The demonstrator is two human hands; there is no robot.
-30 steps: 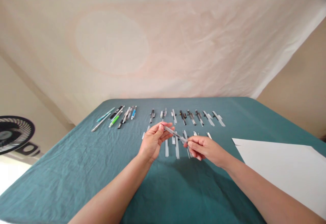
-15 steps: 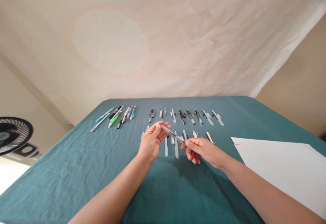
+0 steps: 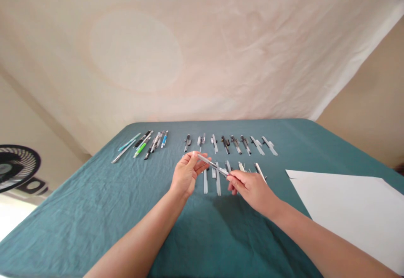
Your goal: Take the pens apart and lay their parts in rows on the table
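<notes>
One clear pen (image 3: 208, 162) sits pinched by the left hand (image 3: 184, 174) at its ten-o'clock end and, at four, the right hand (image 3: 252, 186), freshly rolled over, suggesting a twist.

A person's left-hand grip (image 3: 185, 175) and right-hand grip (image 3: 253, 188) hold a slim, translucent pen (image 3: 211, 162) at a slant over a teal-draped desk (image 3: 94, 219). Beneath the held pen lies a partly hidden near row of pens (image 3: 218, 182); beyond it stretches a far row of pens (image 3: 225, 145). Left of the held pen, a loose cluster (image 3: 155, 142) includes a green pen (image 3: 140, 149) and a blue pen (image 3: 164, 139). A white sheet (image 3: 350, 206) lies to its right, a black fan (image 3: 19, 162) far left.
</notes>
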